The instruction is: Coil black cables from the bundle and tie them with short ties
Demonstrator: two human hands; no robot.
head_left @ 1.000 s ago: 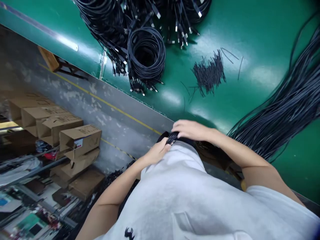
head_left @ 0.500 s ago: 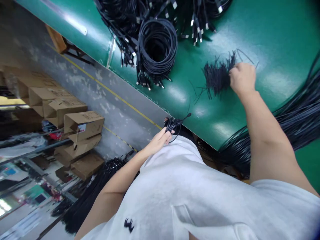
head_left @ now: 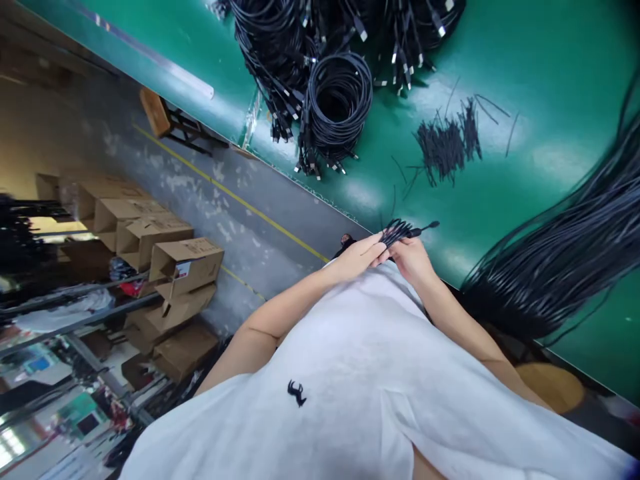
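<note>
In front of my waist, by the table edge, is a small coiled black cable [head_left: 397, 232] with a connector end sticking out to the right. My left hand [head_left: 364, 255] is closed around the coil's left side. My right hand [head_left: 411, 259] is closed at the coil's right side, its fingertips pressed against the cable. Whether a thin tie is also between those fingers is too small to tell. Beyond my hands, a pile of short black wire ties [head_left: 443, 150] lies on the green table [head_left: 545, 60], with several loose ones around it.
Coiled cables with metal plugs [head_left: 340, 100] are heaped at the table's far side. A thick bundle of long black cables [head_left: 560, 260] hangs over the edge at right. Cardboard boxes [head_left: 186, 263] and shelving stand at left; a round stool [head_left: 550, 387] is below the table.
My right hand has left the pile of ties and come back to the coiled cable. My left hand, holding the coil, appears further right as the view shifted.
</note>
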